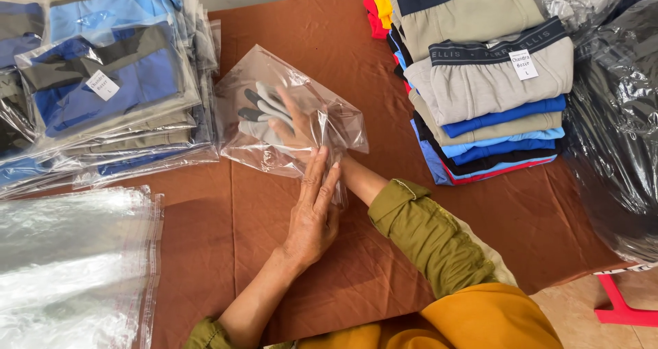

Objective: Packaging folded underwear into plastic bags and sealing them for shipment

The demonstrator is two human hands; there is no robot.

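At the centre of the brown table (384, 267), I see a clear plastic bag (322, 119) lying flat with a folded grey garment (264, 112) partly inside it. My right hand (296, 126) is pushed into the bag's mouth, fingers spread flat over the garment, so it grips nothing but presses the cloth inward; its olive sleeve (425, 236) crosses the table edge. My left hand (314, 215) lies open on the bag's near flap, palm down, pinning the film to the table rather than pinching it. I judge the bag to be light, thin and slippery, creasing readily and liable to slide on the cloth cover unless held down; the garment looks soft, limp and light, keeping its fold only while supported from beneath. The sounder hold, in my judgement, is at the bag's open rim, thumb inside and fingers outside. To the left stands a stack of bagged garments (110, 88), with a pile of empty bags (68, 260) before it; to the right, a stack of unbagged folded garments (493, 95).
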